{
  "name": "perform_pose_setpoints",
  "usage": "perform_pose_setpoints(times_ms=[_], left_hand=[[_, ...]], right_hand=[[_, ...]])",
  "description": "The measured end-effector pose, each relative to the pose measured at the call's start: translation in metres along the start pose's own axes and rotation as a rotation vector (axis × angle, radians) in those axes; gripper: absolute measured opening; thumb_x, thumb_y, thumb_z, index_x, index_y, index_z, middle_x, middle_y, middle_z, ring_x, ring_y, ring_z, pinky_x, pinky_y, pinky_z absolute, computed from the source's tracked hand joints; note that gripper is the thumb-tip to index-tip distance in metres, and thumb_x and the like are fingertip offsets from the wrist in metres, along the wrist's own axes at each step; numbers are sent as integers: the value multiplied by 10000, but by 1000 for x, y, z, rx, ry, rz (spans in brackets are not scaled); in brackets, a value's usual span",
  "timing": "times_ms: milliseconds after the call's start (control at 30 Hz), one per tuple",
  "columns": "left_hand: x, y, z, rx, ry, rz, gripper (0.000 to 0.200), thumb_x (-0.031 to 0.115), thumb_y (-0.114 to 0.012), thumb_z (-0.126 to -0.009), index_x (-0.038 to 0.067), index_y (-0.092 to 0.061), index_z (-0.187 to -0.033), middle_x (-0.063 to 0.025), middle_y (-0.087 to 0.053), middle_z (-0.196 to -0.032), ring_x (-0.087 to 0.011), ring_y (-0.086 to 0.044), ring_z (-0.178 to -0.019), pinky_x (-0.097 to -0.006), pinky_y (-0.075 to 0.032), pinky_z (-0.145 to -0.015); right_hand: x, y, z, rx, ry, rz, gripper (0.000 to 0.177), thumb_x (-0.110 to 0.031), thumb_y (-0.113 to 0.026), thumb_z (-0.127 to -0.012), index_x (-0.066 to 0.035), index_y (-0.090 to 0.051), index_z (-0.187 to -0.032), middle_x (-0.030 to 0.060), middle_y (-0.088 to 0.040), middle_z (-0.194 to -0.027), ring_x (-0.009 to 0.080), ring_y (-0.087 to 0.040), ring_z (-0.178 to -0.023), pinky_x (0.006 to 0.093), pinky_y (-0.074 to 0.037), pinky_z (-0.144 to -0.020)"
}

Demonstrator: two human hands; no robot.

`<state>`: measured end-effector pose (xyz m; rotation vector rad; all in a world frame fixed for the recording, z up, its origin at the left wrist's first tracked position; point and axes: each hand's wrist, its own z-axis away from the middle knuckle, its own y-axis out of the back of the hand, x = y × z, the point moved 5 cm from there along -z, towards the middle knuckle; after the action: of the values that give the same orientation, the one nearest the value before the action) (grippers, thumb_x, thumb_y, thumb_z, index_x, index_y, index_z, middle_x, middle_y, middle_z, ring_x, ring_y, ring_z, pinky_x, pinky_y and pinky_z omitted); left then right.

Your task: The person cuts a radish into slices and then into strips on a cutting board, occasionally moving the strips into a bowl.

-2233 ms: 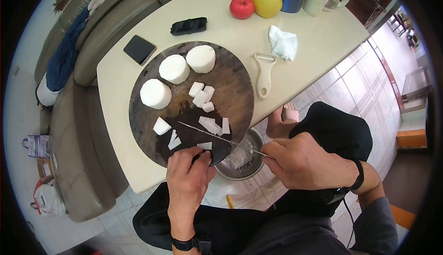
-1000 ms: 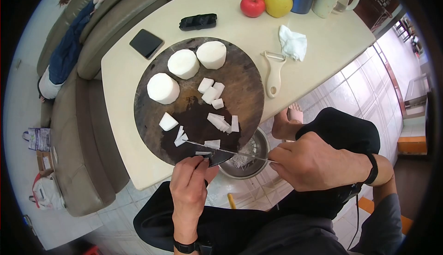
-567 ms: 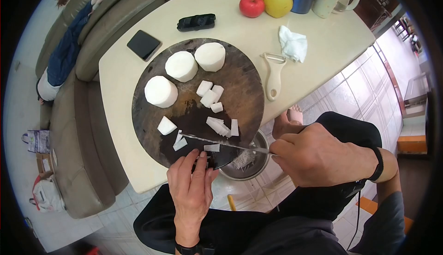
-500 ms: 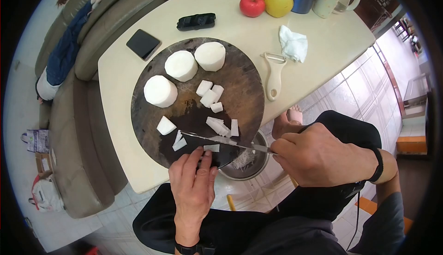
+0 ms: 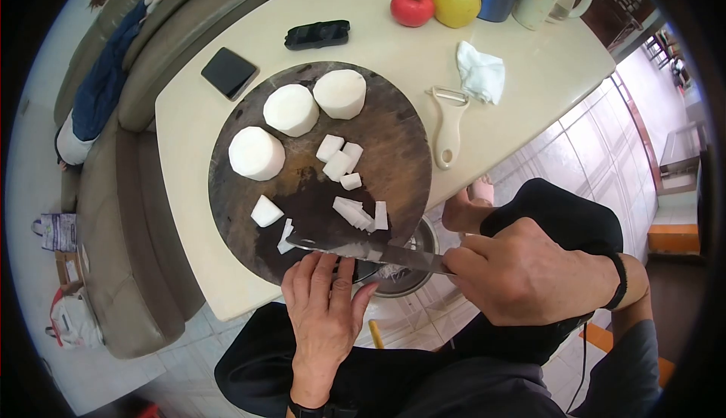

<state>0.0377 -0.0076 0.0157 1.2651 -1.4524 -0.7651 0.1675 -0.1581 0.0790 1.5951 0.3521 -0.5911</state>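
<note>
— Taking the cutting board (image 5: 393,153) as our mark, what are we seeing in the head view?
— We are clenching our right hand (image 5: 529,274) in a full grip on the handle of the knife (image 5: 370,251). Its blade is lying nearly flat across the board's near edge.
— And the other hand?
— We are spreading our left hand (image 5: 327,304) flat, grip released. Its fingertips (image 5: 324,263) are touching the board's near rim, right at the blade.
— What is lying on the board?
— Small white cut pieces (image 5: 355,212) are sitting just beyond the blade, and three radish rounds (image 5: 257,153) are standing on the far left part.
— And around it?
— A metal bowl (image 5: 399,282) is showing below the near edge, under the blade. A peeler (image 5: 448,127) is lying just right of the board on the worktop (image 5: 393,40), and a phone (image 5: 228,73) is lying off its far left edge.
</note>
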Motion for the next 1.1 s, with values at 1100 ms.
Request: perform_pose_setpoints(times_ms=[1100], left_hand=[[-17, 1, 4, -46, 47, 213, 288, 60, -772, -709, -39, -678, -963, -191, -622, -1062, -421, -588, -1020, -489, -476, -905]], right_hand=[[-28, -15, -16, -125, -10, 315, 154, -100, -641, -631, 17, -541, -643, 65, -496, -517, 151, -564, -469, 292, -393, -343]])
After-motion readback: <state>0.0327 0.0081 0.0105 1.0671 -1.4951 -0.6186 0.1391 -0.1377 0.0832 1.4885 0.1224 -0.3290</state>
